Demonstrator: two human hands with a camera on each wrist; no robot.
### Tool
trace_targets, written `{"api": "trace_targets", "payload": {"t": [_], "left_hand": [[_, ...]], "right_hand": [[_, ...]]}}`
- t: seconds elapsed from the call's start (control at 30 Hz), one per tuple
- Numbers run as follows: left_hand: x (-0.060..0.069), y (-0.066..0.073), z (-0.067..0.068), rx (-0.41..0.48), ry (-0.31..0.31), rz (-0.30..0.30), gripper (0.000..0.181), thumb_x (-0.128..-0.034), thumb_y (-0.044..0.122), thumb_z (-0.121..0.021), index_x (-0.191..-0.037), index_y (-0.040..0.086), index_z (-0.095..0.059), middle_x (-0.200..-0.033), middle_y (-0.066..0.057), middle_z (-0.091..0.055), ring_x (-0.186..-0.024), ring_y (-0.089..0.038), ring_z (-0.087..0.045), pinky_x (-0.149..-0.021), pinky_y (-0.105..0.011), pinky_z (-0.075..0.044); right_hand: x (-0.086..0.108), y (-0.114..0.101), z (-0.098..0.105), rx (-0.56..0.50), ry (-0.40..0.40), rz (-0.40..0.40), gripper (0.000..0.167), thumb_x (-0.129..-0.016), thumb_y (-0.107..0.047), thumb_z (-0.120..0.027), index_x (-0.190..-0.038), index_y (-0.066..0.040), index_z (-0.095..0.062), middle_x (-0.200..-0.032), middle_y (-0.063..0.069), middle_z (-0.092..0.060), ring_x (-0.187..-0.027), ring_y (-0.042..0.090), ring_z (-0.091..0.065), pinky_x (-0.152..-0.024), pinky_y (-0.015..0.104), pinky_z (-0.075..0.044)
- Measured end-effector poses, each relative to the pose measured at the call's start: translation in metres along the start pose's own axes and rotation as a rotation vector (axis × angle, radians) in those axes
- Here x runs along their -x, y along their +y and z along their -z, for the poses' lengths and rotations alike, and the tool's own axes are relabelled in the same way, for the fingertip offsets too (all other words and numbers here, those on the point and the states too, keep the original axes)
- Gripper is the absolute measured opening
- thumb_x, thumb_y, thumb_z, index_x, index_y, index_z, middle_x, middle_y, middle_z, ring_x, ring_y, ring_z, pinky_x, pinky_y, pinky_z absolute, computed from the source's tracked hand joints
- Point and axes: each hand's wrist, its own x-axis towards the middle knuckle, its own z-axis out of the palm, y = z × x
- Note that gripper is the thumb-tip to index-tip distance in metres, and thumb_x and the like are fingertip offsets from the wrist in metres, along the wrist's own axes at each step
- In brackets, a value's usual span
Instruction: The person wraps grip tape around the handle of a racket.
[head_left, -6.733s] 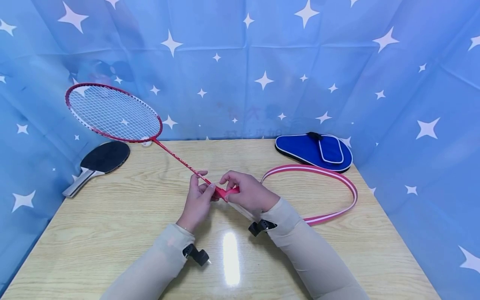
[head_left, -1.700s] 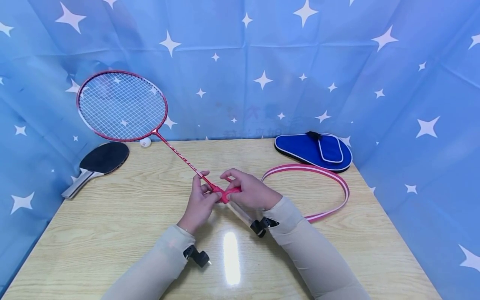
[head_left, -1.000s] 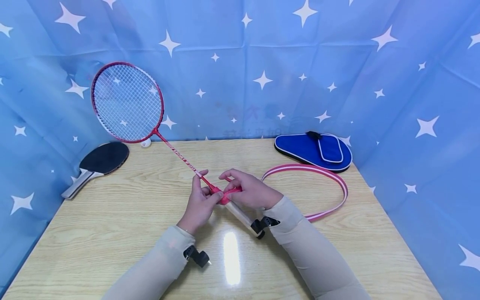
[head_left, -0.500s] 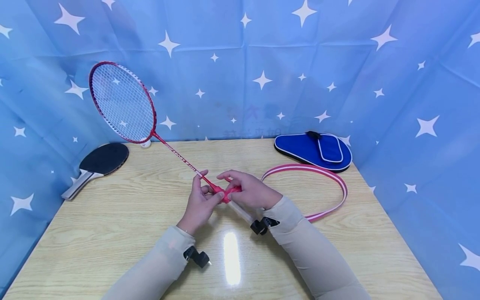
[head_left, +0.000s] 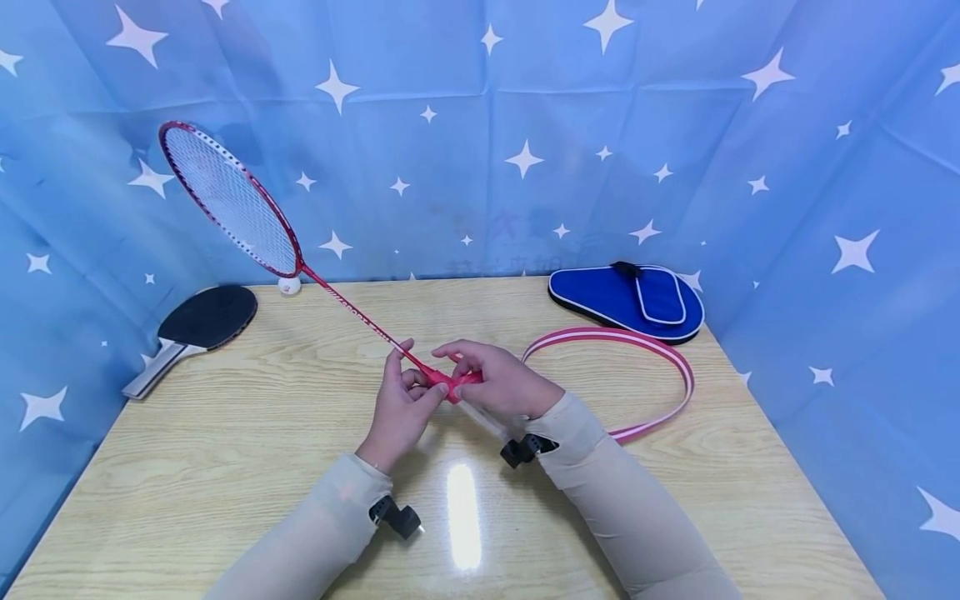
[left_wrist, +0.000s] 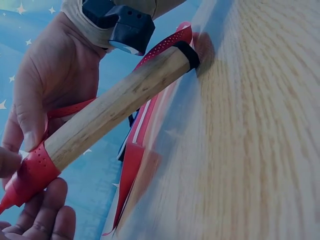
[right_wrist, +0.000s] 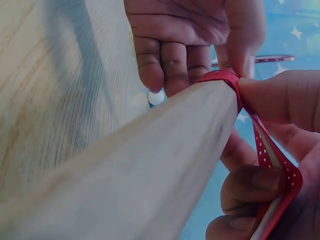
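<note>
Red badminton racket (head_left: 354, 309) is held aslant over surface (head_left: 300, 417), pinched by L grip (head_left: 397, 417) at top of bare wooden handle (left_wrist: 115, 107), where perf. red tape (left_wrist: 35, 172) is wrapped round & its loose run pinched by R grip (head_left: 502, 382).

Head camera: above, on the person's side of the fingers (head_left: 393, 367), facing forward-down, farthest. Left wrist camera (head_left: 401, 521): close, facing fingers across the bare handle (left_wrist: 120, 106). Right wrist camera (head_left: 516, 454): close, along it; both share handle
</note>
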Motion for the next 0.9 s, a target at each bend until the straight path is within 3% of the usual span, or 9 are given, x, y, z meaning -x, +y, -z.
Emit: {"api": "trace_targets", "payload": {"t": [0.27, 0.63, 0.9], "left_hand": [[-0.0003, 0.0008, 0.0000, -0.005, -0.009, 0.026, 0.071, -0.1010, 0.004, -0.067, -0.155, 0.021, -0.025, -0.098, -0.021, -0.072, -0.082, -0.024, -0.077, -0.082, -0.046, -0.065], [-0.0014, 0.0020, 0.0004, -0.005, 0.007, 0.045, 0.070, -0.0998, 0.000, -0.064, -0.156, 0.020, -0.027, -0.102, -0.022, -0.071, -0.084, -0.022, -0.075, -0.084, -0.043, -0.065], [-0.0013, 0.0023, 0.0000, 0.019, -0.008, 0.041, 0.073, -0.0982, -0.002, -0.063, -0.158, 0.021, -0.027, -0.102, -0.021, -0.068, -0.079, -0.022, -0.076, -0.082, -0.043, -0.065]], "right_hand": [[-0.0015, 0.0031, -0.0025, 0.001, 0.022, 0.013, 0.053, -0.096, -0.005, -0.074, -0.144, -0.019, -0.057, -0.104, 0.000, -0.072, -0.088, 0.016, -0.069, -0.083, 0.032, -0.060], [-0.0007, 0.0039, 0.0012, -0.002, -0.031, 0.022, 0.054, -0.097, -0.001, -0.071, -0.146, -0.019, -0.058, -0.111, 0.002, -0.074, -0.102, 0.015, -0.070, -0.088, 0.033, -0.059], [-0.0008, 0.0041, -0.0007, 0.032, -0.058, 0.070, 0.054, -0.099, -0.004, -0.070, -0.149, -0.018, -0.058, -0.107, 0.003, -0.069, -0.084, 0.018, -0.065, -0.075, 0.030, -0.057]]}}
